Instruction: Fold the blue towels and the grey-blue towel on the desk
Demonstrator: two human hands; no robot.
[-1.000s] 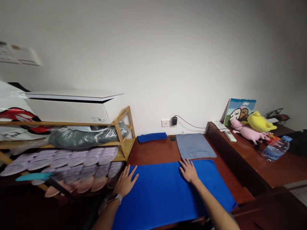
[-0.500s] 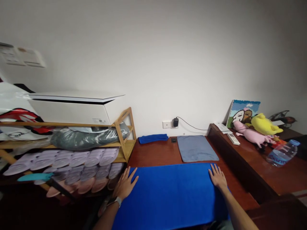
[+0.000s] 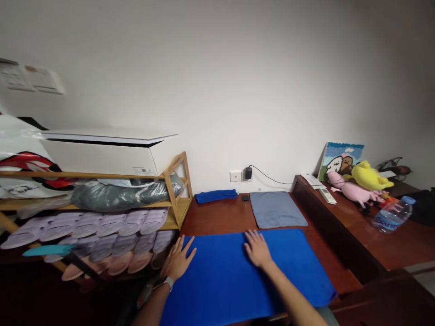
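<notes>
A bright blue cloth (image 3: 217,276) lies spread flat over the front of the reddish-brown desk (image 3: 217,219). My left hand (image 3: 178,259) rests on the cloth's left edge, fingers stretched and apart, with a watch on the wrist. Near the middle of the cloth's far edge, my right hand (image 3: 258,250) lies palm down with fingers extended. Neither hand grips anything. Behind the cloth are a folded grey-blue cloth (image 3: 277,209) and a narrow folded dark blue cloth (image 3: 216,195) against the wall.
To the left stands a wooden rack (image 3: 183,199) with several slippers (image 3: 113,225) and a white box (image 3: 102,156) on top. A raised desk on the right holds a plastic bottle (image 3: 390,217), plush toys (image 3: 370,175) and a remote (image 3: 328,196). A charger (image 3: 248,173) is plugged into the wall.
My right hand has moved left across the blue cloth, from its right edge to near the middle. My left hand stays in place. The view has shifted slightly.
</notes>
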